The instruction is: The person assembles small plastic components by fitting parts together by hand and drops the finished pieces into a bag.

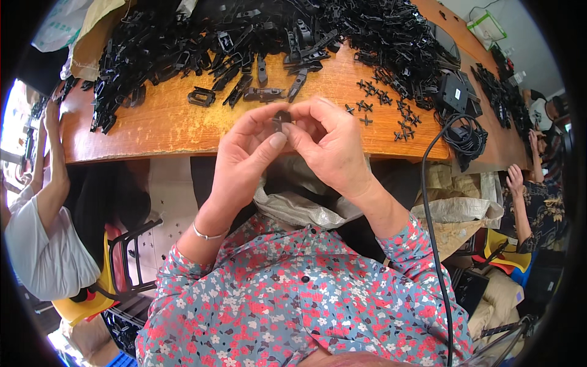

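My left hand and my right hand meet in front of me, just over the near edge of the wooden table. Between their fingertips they pinch a small black plastic part, mostly covered by my fingers. Past my hands lie loose black plastic clips, long and hollow. To the right of my right hand, small black cross-shaped pieces are scattered on the wood.
A big heap of black plastic parts covers the far side of the table. A black box with a coiled cable sits at the right. An open woven sack hangs below my hands. Other people sit left and right.
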A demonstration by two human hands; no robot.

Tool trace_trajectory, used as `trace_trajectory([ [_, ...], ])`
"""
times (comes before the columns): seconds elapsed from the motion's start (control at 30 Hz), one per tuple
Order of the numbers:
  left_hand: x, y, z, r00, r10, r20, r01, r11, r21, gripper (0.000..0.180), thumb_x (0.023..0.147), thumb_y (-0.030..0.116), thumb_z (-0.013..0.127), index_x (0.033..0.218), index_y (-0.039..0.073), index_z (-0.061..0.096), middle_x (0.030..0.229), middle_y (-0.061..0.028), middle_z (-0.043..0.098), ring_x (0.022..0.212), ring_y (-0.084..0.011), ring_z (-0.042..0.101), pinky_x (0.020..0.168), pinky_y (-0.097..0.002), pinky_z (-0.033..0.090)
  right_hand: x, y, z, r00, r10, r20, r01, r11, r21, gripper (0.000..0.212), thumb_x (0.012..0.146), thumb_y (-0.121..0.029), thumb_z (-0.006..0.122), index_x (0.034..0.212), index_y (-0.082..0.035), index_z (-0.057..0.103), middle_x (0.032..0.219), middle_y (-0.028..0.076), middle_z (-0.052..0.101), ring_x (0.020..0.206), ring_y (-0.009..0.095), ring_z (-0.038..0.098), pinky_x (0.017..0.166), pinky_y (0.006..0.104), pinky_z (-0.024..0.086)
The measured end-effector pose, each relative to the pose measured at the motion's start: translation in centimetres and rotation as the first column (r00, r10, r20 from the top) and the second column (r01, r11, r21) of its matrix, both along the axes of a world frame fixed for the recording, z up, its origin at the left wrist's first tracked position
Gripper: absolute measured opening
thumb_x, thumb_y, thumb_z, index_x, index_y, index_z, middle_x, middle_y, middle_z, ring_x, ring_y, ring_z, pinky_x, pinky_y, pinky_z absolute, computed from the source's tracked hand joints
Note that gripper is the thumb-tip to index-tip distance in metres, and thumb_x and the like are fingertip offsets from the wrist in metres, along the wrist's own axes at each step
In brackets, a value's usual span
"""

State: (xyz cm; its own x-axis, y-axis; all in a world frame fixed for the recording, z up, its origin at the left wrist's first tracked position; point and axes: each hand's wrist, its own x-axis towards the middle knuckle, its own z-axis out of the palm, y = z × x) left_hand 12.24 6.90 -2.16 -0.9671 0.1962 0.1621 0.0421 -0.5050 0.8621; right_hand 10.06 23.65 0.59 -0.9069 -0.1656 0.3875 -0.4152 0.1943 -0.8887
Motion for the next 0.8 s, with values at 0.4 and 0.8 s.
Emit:
trace_trajectory([
  [0.4, 1.2, -0.5, 0.9, 0.996, -0.075, 0.047, 0.084, 0.973, -0.216, 0.042, 0.115, 0.022, 0.044, 0.151, 0.001, 0.049, 0.088, -0.0063, 0.068, 0.067, -0.0094, 0.065, 0.06, -0.0211, 0.052, 0.6, 1.6, 0.9, 0.767, 0.369, 0.526, -0.227, 0.921, -0.315, 0.018, 0.1, -0.014, 0.073, 0.105, 0.004, 0.07, 0.077, 0.002, 0.069, 0.063, 0.006, 0.06, 0.057, 0.0218, 0.045],
  [0.8, -5.2, -2.4, 1.5, 0.7, -0.029, -0.714, -0.707, 0.113, -0.698, 0.026, 0.093, 0.007, 0.071, 0.119, 0.007, 0.071, 0.088, -0.0107, 0.064, 0.076, -0.0283, 0.067, 0.068, -0.0388, 0.052, 1.0, 2.4, -0.6, 0.709, 0.508, 0.489, -0.226, 0.821, -0.525, 0.028, 0.102, -0.026, 0.071, 0.113, -0.001, 0.066, 0.097, 0.007, 0.072, 0.076, 0.013, 0.072, 0.06, 0.0228, 0.055],
])
